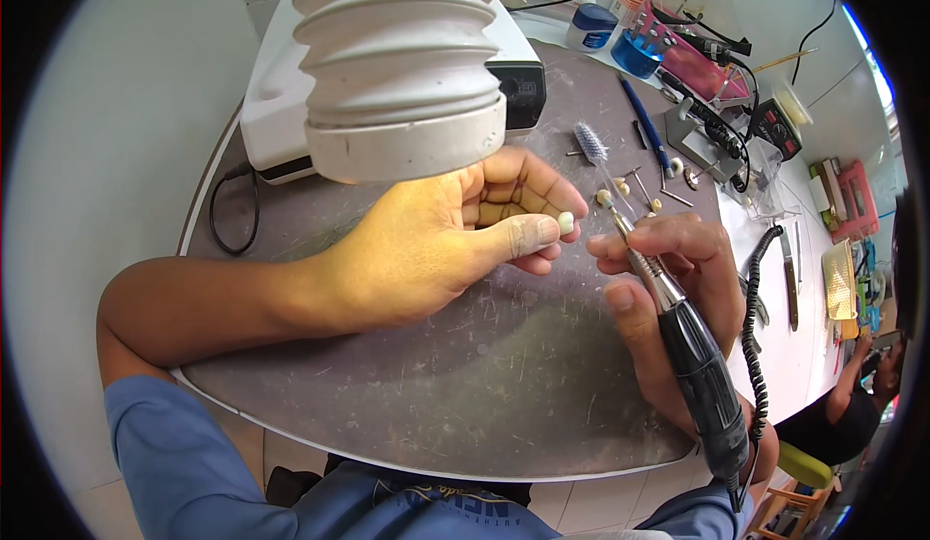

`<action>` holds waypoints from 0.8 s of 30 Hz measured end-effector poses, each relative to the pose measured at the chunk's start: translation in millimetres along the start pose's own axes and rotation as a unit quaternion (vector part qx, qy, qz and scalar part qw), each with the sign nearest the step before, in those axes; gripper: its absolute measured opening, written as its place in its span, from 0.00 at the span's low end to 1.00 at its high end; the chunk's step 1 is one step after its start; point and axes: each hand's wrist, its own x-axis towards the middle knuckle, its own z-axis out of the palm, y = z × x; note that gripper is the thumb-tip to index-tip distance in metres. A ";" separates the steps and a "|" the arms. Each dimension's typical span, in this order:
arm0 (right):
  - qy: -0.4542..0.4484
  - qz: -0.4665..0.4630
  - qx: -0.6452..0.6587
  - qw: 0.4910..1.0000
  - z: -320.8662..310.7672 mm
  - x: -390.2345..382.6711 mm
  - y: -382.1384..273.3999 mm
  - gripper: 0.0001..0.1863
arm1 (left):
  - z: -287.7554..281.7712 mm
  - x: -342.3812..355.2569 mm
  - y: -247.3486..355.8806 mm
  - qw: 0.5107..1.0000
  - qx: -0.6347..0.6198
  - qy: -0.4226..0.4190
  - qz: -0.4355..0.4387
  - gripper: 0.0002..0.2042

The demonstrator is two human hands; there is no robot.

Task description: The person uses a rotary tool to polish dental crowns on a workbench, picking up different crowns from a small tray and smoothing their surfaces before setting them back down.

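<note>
My left hand (417, 240) pinches a small whitish dental crown (566, 222) between thumb and fingertips, below the mouth of a ribbed white suction hose (397, 65). Slanting through my right hand (678, 288) is a black and silver rotary handpiece (686, 337). Its tip points up and left, a short gap away from the crown. A pale rounded piece (604, 197) appears at that tip; I cannot tell whether it is mounted there or lies behind it. Beyond lie a small clear-bristled brush (589, 141) and several metal burs and tooth-coloured pieces (655, 205).
A white box-shaped machine (276, 104) stands behind the hose on the grey, scratched tabletop (455, 385). At the right, a coiled black cord (750, 337) runs beside my wrist. Further back are a blue pen (643, 123), a blue-capped jar (593, 27) and a pink tool holder (702, 63). Another person (862, 395) sits far right.
</note>
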 end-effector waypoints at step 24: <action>0.018 0.084 0.056 0.995 16.2 17.5 -3.1 0.15 | -0.5 -2.0 -2.1 1.000 -0.022 0.021 0.007 0.09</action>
